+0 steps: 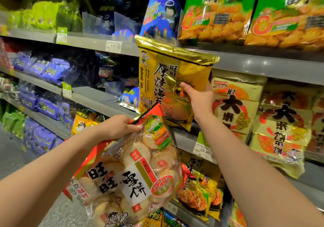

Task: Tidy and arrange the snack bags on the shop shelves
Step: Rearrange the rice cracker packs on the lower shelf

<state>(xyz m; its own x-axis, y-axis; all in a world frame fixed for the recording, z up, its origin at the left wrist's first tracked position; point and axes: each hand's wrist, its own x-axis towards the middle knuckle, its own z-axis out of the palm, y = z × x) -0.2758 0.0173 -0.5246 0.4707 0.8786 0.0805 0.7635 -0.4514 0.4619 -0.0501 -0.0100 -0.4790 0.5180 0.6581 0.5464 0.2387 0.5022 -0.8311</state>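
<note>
My right fingers [185, 87] pinched a shiny gold bag [172, 69] by the grey shelf edge [254, 67]; left fingers [132, 127] gripped a red-topped cracker bag [140, 172].

A shop aisle seen close up. Grey metal shelves [98, 96] rise in tiers and stretch away to the left. Small green labels [61, 35] and white price tags [204, 151] sit on their front edges. Clear plastic dividers [91, 23] stand upright on the upper tier. At lower left lies a grey floor [17, 156], blurred, possibly smooth tile. The top left corner is dark, and small glints of light show on a shelf edge at right.
</note>
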